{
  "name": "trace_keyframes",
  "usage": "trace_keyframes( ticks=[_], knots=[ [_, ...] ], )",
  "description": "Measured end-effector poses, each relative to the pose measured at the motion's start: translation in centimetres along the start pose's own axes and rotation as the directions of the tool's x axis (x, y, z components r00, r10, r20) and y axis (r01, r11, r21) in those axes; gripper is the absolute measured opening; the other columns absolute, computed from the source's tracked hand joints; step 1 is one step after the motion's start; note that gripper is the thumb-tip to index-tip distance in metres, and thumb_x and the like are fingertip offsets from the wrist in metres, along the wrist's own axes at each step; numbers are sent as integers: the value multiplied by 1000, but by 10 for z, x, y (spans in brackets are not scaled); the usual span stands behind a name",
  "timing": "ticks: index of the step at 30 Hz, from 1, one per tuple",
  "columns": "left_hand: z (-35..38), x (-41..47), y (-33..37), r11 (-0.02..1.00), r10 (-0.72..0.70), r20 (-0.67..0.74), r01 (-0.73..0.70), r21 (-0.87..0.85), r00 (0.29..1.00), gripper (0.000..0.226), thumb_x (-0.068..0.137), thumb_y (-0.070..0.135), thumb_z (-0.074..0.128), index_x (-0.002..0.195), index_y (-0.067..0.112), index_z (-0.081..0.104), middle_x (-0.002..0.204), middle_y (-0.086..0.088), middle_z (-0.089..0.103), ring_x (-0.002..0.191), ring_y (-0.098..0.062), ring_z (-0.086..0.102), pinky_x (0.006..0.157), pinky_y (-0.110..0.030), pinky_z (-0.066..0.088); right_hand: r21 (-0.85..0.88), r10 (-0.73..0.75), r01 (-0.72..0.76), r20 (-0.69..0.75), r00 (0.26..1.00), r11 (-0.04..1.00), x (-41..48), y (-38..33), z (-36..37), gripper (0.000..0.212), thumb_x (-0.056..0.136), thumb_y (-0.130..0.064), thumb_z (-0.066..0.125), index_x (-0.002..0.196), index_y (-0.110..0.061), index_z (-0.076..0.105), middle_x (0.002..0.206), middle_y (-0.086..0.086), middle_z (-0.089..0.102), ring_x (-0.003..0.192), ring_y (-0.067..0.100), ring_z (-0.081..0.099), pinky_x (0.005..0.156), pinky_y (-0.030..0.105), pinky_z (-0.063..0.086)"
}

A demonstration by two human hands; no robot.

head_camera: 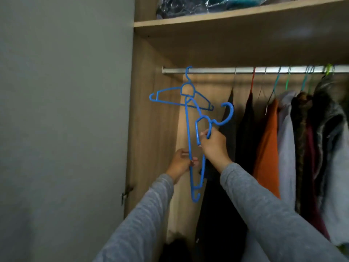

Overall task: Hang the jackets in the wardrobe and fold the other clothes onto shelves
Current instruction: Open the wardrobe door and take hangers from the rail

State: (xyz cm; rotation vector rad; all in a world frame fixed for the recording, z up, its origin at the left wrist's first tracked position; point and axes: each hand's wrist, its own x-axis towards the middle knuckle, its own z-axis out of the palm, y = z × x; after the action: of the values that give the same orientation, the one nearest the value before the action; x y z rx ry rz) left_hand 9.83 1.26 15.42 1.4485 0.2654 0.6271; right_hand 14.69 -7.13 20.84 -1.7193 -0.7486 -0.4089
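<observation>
A blue plastic hanger (166, 91) hangs empty from the silver wardrobe rail (207, 70) at its left end. A second blue hanger (188, 133) is turned on its side below it, its hook pointing right and its upper end caught in the first hanger. My left hand (181, 163) pinches the long bar of that second hanger. My right hand (213, 146) grips it near the neck, just under the hook. Several clothes hang further right on the rail: a black garment (245, 133), an orange one (268, 144), a pale grey one (287, 148) and darker jackets (321, 129).
The wardrobe's wooden side panel (151, 129) stands just left of the hangers, with a grey wall (66, 110) beyond it. A shelf (226, 16) above the rail carries bagged dark and teal items (207, 4). A dark garment (217, 214) hangs below my right wrist.
</observation>
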Motion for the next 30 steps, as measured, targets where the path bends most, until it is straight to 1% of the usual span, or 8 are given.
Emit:
trace_keyframes(
  ticks=[3, 6, 8, 10, 12, 16, 23, 30],
  knots=[
    [-13, -38, -31, 969, -19, -34, 27, 245, 999, 29, 86, -13, 45, 102, 11, 44, 86, -9, 57, 66, -13, 60, 57, -23, 46, 8, 22, -22, 68, 997, 1000, -54, 17, 5, 11, 92, -10, 49, 84, -6, 54, 90, 17, 61, 85, 30, 63, 79, 40, 53],
    [-31, -71, -42, 859, 204, -232, -60, 509, 951, 54, 82, -6, 49, 134, 0, 35, 135, -17, 43, 119, -26, 46, 93, -27, 39, -48, -25, 34, 171, 985, 998, -104, 32, -3, 11, 93, -7, 49, 90, 1, 57, 85, 13, 57, 79, 21, 55, 72, 35, 47],
    [-42, -98, -42, 757, 332, -269, -85, 648, 904, 60, 87, 1, 48, 142, -4, 26, 149, -20, 25, 137, -34, 28, 111, -35, 26, -76, -75, 98, 260, 963, 992, -134, 43, -12, 14, 93, -7, 50, 84, 3, 57, 76, 10, 54, 70, 18, 51, 64, 36, 43],
    [-50, -126, -50, 608, 369, -154, -113, 786, 916, 48, 94, 16, 44, 137, -3, 36, 147, -21, 31, 138, -35, 27, 113, -38, 23, -134, -78, 136, 373, 925, 982, -163, 52, -23, 20, 93, -14, 52, 80, -1, 60, 74, 7, 56, 68, 19, 53, 65, 36, 44],
    [-58, -155, -63, 499, 247, -5, -123, 858, 969, 46, 95, 34, 34, 121, 1, 54, 127, -20, 53, 122, -33, 47, 103, -37, 34, -177, -54, 149, 453, 890, 973, -188, 59, -33, 21, 93, -20, 52, 80, -7, 62, 77, 5, 60, 70, 22, 59, 68, 41, 49],
    [-68, -227, -94, 552, -83, 97, -35, 833, 992, 34, 101, 33, 35, 92, 9, 57, 85, -10, 61, 83, -24, 57, 70, -29, 38, -224, 25, 102, 503, 864, 969, -241, 59, -50, 16, 93, -27, 53, 85, -22, 66, 80, -2, 64, 71, 19, 62, 70, 38, 52],
    [-110, -355, -116, 545, -127, 53, 25, 838, 991, 24, 97, 16, 46, 100, -3, 60, 97, -25, 63, 90, -32, 60, 77, -33, 41, -148, 122, -39, 604, 787, 988, -361, 42, -47, 14, 93, -32, 54, 85, -27, 66, 75, -4, 66, 74, 18, 65, 73, 48, 55],
    [-206, -547, -100, 481, -88, -219, 234, 845, 972, 20, 95, 17, 50, 99, 1, 61, 100, -20, 61, 93, -33, 54, 81, -35, 41, 7, 48, -82, 761, 647, 997, -526, -46, -4, 17, 93, -19, 56, 77, -21, 60, 68, 6, 64, 61, 24, 63, 66, 42, 54]
  ],
)
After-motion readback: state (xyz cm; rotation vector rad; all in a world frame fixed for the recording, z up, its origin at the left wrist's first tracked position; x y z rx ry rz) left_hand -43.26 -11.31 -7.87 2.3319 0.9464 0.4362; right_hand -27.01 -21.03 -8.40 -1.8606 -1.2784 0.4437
